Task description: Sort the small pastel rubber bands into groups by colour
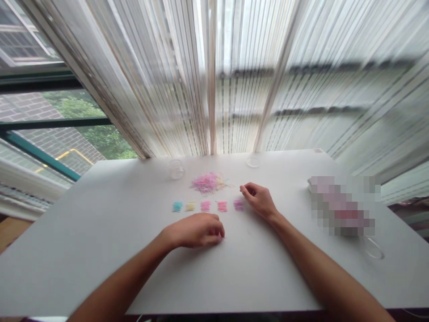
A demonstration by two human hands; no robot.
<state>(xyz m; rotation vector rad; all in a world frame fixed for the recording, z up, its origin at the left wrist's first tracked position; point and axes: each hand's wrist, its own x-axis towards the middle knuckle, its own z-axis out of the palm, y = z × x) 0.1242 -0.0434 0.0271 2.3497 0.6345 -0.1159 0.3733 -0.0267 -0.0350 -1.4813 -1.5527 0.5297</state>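
Note:
A mixed heap of tiny pastel pieces (208,183), mostly pink, lies on the white table (100,232). In front of it runs a row of small sorted piles: blue (177,206), yellow (190,206), pink (205,205), darker pink (221,206) and purple (238,205). My left hand (196,230) rests knuckles up on the table below the row, fingers curled; a tiny pink piece shows at its fingertips. My right hand (258,199) sits just right of the purple pile, thumb and fingers pinched together; what they hold is too small to name.
Two small clear containers stand at the back, one (176,170) left of the heap and one (253,160) to the right. A blurred-out object (342,206) lies at the right, with a clear lid (372,247) near it. Striped curtains and a window are behind.

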